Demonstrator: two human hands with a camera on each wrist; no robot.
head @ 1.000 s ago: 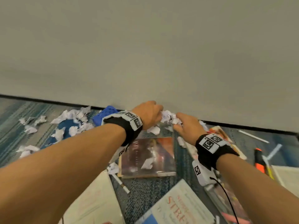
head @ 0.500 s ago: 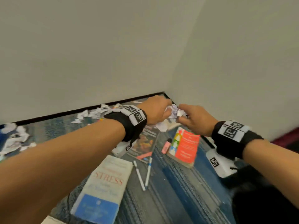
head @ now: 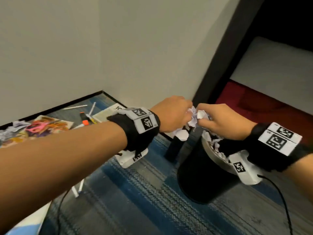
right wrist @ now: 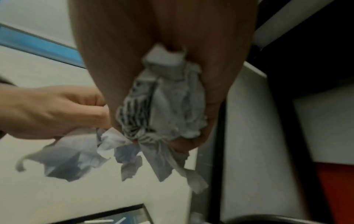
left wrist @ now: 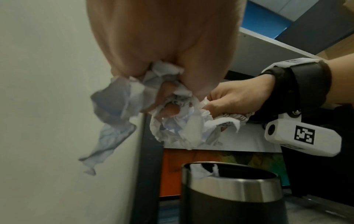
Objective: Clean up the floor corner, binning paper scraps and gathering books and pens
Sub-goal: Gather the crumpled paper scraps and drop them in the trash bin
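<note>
- Head view shows our left hand (head: 171,114) and our right hand (head: 223,122) close together in the air, both with fingers curled tight around one shared bundle of crumpled paper scraps (head: 194,117). We hold it with two hands because loose scraps slip out easily from one.
- The bundle hangs just above the black bin (head: 203,175), near the far side of its metal rim. The bin already has white scraps inside, so we judge that this is one more load for it.
- In the left wrist view, the scraps (left wrist: 172,121) stick out below our fingers (left wrist: 166,89), and one long piece hangs free to the side, beside the wall. This piece is not over the opening of the bin (left wrist: 229,188), so it could fall on the carpet when we let go.
- In the right wrist view, the right hand (right wrist: 164,60) closes on a printed, striped piece, and the left hand (right wrist: 51,112) pinches paper beside it.
- Behind us in the corner, pens (head: 75,107), an orange marker (head: 84,119), pink scissors (head: 36,127), more scraps (head: 18,124) and a book (head: 108,112) lie on the carpet, still not gathered.
- We think the next move is to bring both hands a bit more over the opening before we release.
</note>
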